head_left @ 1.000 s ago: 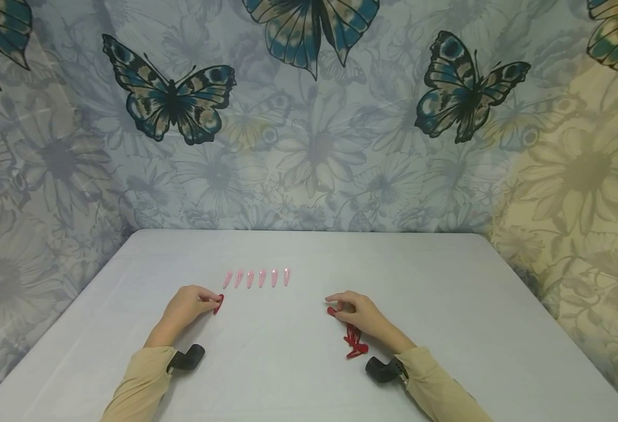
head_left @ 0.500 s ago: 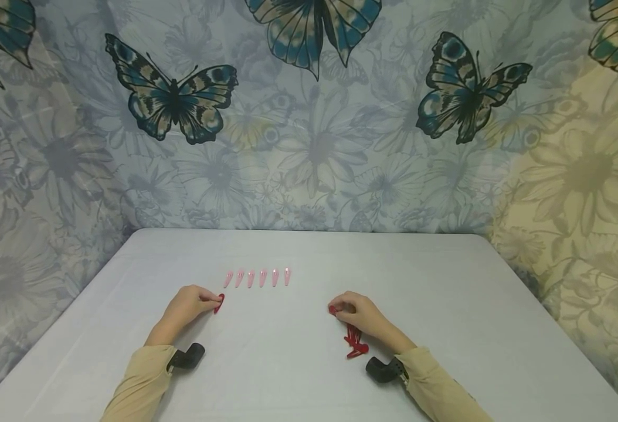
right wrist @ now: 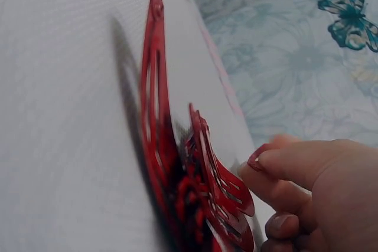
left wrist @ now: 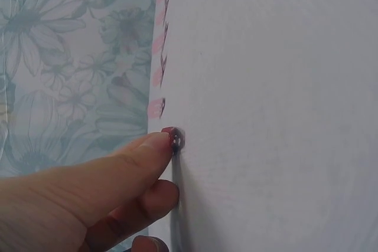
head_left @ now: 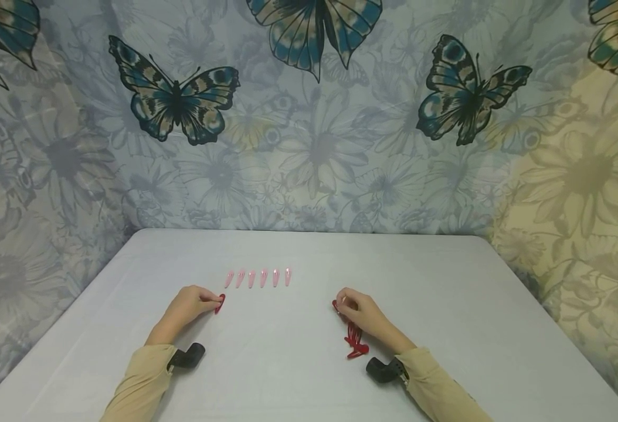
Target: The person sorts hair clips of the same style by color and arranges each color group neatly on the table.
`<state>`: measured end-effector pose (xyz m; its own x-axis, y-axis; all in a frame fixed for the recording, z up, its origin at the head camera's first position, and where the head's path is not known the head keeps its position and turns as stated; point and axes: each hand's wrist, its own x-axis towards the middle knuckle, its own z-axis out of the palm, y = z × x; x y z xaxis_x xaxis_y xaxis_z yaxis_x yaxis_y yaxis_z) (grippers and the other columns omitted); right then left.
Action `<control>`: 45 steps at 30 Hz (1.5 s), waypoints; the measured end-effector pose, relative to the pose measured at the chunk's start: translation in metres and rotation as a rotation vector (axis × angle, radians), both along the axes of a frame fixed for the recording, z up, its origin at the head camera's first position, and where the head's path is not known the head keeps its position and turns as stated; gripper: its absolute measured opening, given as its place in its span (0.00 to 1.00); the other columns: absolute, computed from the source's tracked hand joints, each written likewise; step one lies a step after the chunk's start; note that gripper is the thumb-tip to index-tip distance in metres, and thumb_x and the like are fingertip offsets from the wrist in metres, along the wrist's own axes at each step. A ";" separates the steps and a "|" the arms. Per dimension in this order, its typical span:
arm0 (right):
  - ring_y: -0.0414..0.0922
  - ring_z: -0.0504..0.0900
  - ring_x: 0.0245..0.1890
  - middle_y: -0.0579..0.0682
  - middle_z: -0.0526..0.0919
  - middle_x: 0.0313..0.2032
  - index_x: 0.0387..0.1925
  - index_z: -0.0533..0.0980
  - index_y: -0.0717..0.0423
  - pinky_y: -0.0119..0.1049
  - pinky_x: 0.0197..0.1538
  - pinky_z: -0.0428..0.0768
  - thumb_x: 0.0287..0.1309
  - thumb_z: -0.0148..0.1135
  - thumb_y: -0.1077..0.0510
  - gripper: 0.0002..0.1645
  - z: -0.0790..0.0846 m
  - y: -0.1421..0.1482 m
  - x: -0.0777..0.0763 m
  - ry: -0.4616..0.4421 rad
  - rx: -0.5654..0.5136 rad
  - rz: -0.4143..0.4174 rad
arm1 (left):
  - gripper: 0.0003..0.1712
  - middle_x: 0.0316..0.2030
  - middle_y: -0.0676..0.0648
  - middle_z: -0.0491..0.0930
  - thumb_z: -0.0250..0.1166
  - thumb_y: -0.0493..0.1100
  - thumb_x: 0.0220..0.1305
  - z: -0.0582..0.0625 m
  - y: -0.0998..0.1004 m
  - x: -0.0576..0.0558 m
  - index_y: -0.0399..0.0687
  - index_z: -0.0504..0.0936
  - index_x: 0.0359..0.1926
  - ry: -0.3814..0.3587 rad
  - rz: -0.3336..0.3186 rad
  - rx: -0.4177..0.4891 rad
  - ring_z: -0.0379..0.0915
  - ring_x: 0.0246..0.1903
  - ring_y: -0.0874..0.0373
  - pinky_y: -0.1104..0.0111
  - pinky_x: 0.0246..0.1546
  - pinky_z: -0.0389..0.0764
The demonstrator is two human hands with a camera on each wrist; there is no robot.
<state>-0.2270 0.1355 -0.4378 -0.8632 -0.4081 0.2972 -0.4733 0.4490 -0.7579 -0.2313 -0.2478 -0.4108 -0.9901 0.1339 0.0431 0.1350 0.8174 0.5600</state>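
Note:
My left hand (head_left: 189,306) pinches a red snap hair clip (head_left: 220,303) between thumb and finger, just below the left end of a row of pink hair clips (head_left: 251,279). Seen from the left wrist, only the rounded end of that red clip (left wrist: 176,139) shows past the thumb. Across the table, my right hand (head_left: 363,312) pinches another red hair clip (head_left: 335,305), mostly covered by the fingers. A pile of red hair clips (head_left: 355,337) lies under and beside this hand; in the right wrist view the pile (right wrist: 207,181) is tangled, one long clip sticking out.
Everything lies on a white table (head_left: 288,363), whose far edge meets a wall covering with butterflies (head_left: 176,99) and flowers. Black wrist cameras (head_left: 189,356) are strapped at both tan sleeves (head_left: 145,375).
My right hand has drawn slightly back and right, its fingers closing on the red hair clip, which lifts a little. The left hand stays put with its clip.

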 end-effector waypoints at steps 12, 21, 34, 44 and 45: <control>0.39 0.71 0.20 0.45 0.79 0.23 0.29 0.80 0.56 0.30 0.23 0.69 0.48 0.66 0.61 0.05 -0.003 0.003 -0.004 -0.144 -0.052 -0.068 | 0.07 0.35 0.41 0.80 0.67 0.40 0.50 -0.004 -0.004 -0.001 0.42 0.86 0.31 0.016 -0.018 0.019 0.72 0.42 0.44 0.53 0.43 0.68; 0.41 0.72 0.21 0.52 0.79 0.23 0.28 0.77 0.63 0.30 0.23 0.69 0.47 0.64 0.67 0.04 0.016 -0.001 0.006 -0.197 -0.101 -0.076 | 0.08 0.34 0.41 0.80 0.67 0.41 0.50 -0.003 -0.002 -0.002 0.42 0.86 0.32 0.019 -0.025 0.011 0.73 0.40 0.45 0.54 0.41 0.69; 0.40 0.70 0.15 0.49 0.79 0.20 0.30 0.81 0.61 0.31 0.20 0.69 0.50 0.63 0.63 0.05 0.018 0.005 -0.009 -0.220 -0.005 -0.012 | 0.07 0.35 0.43 0.80 0.67 0.41 0.51 -0.005 -0.002 -0.004 0.43 0.86 0.31 0.018 -0.023 0.032 0.72 0.40 0.46 0.54 0.41 0.69; 0.40 0.69 0.12 0.49 0.81 0.20 0.31 0.81 0.61 0.30 0.17 0.63 0.48 0.66 0.60 0.08 0.027 -0.015 -0.005 -0.313 -0.072 -0.053 | 0.07 0.33 0.44 0.80 0.67 0.41 0.51 -0.005 -0.004 -0.001 0.43 0.86 0.30 0.007 -0.008 0.042 0.73 0.39 0.47 0.55 0.41 0.69; 0.40 0.69 0.11 0.49 0.81 0.20 0.31 0.81 0.61 0.30 0.17 0.63 0.48 0.66 0.60 0.08 0.028 -0.018 -0.004 -0.308 -0.074 -0.052 | 0.07 0.33 0.44 0.80 0.67 0.41 0.51 -0.006 -0.004 -0.002 0.43 0.86 0.30 0.006 -0.007 0.047 0.73 0.39 0.47 0.55 0.41 0.70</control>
